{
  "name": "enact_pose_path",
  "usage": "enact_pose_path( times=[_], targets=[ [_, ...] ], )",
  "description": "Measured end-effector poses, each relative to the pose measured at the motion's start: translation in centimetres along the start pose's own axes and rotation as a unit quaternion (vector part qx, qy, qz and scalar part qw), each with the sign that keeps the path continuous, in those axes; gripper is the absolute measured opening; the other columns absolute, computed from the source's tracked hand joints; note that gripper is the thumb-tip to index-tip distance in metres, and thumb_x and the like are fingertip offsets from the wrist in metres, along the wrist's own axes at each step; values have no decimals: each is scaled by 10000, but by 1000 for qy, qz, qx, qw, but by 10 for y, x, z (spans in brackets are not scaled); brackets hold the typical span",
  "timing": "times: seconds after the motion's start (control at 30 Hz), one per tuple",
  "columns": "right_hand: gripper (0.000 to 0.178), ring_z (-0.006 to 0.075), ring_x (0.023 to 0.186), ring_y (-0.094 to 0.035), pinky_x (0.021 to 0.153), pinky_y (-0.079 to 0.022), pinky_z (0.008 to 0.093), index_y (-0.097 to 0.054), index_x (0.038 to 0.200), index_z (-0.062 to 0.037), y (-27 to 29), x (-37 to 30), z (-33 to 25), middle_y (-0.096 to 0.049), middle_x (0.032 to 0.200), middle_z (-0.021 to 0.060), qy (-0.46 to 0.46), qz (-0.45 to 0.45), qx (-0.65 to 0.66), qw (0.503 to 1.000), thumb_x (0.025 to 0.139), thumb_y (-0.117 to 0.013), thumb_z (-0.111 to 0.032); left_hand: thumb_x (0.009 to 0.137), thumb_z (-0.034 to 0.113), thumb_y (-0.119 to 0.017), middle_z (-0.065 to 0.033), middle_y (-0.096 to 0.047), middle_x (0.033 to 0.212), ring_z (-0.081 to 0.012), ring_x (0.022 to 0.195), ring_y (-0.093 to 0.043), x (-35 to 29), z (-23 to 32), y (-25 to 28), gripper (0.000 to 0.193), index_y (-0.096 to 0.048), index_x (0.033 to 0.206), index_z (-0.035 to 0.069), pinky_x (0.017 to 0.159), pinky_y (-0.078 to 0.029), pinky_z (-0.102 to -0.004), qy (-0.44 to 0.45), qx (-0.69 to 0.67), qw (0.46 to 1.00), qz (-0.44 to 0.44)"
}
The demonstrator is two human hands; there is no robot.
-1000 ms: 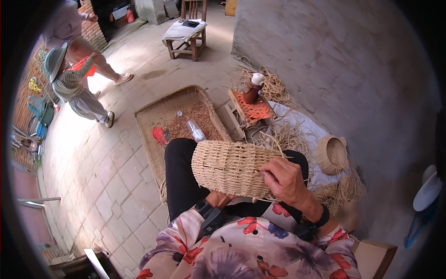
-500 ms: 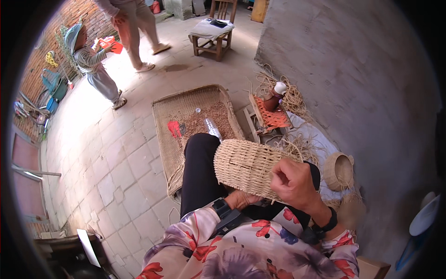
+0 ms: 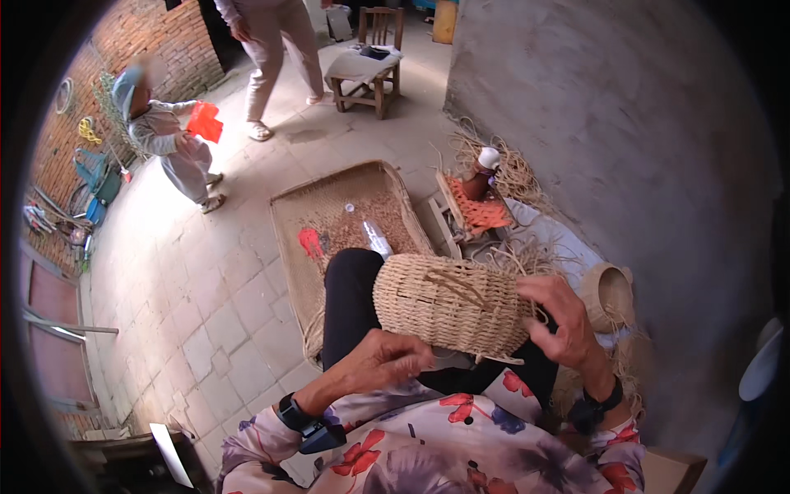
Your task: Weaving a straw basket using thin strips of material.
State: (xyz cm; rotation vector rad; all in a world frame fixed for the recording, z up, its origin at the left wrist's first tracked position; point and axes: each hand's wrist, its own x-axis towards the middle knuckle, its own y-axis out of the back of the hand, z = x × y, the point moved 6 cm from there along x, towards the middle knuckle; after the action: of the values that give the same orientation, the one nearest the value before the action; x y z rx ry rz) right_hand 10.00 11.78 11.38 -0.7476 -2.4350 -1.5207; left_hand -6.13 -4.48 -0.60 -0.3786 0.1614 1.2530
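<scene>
A woven straw basket [image 3: 428, 309] rests on its side across my lap, with a darker strand lying on its top surface. My left hand [image 3: 383, 362] is at the basket's near left edge, fingers stretched out and slightly blurred, nothing visible in them. At the basket's right end is my right hand [image 3: 564, 321], thumb and forefinger spread apart around a gap. A loose strand shows beside its fingers; I cannot tell whether it touches them. A short pale straw end [image 3: 502, 360] sticks out from the near rim.
Ahead lies a shallow woven tray [image 3: 288, 210] holding brown bits, a clear bottle [image 3: 377, 239] and a red item [image 3: 310, 243]. To the right are straw bundles [image 3: 514, 177], a small round basket [image 3: 605, 288] and a grey wall [image 3: 617, 123]. A child [image 3: 169, 144] and another person [image 3: 280, 49] stand beyond.
My left hand has come out from beneath the basket to its near left side. My right hand has opened from a closed grip and moved right. The basket has turned slightly.
</scene>
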Motion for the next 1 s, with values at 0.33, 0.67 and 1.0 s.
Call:
enact_pose_path(
  times=[0.33, 0.67, 1.0],
  targets=[
    [682, 372, 1127, -511, 953, -375, 466, -463, 1290, -28, -21, -59, 26, -544, 1238, 188, -75, -40, -107, 991, 625, -610, -7, 909, 361, -571, -161, -533, 1089, -330, 1032, -502, 43, 103, -14, 412, -562, 1175, 46, 917, -370, -450, -390, 455, 751, 277],
    [281, 384, 797, -551, 766, -362, 477, -521, 957, -24, -39, -119, 94, -571, 769, 171, -221, -10, -256, 941, 690, -607, -10, 989, 232, -452, -135, -495, 707, -291, 661, -537, 84, 97, -43, 310, -477, 787, -2, 632, -437, -369, -378, 236, 885, 136],
    [410, 386, 944, -581, 824, -474, 470, -564, 1185, -44, 87, -133, 182, -554, 1150, 186, -329, 120, -336, 874, 797, -676, -117, 1024, 321, -409, -24, -412, 644, -143, 590, -397, 72, 84, 16, 400, -387, 702, 83, 602, -388, -302, -311, -149, 925, 156]
  ],
)
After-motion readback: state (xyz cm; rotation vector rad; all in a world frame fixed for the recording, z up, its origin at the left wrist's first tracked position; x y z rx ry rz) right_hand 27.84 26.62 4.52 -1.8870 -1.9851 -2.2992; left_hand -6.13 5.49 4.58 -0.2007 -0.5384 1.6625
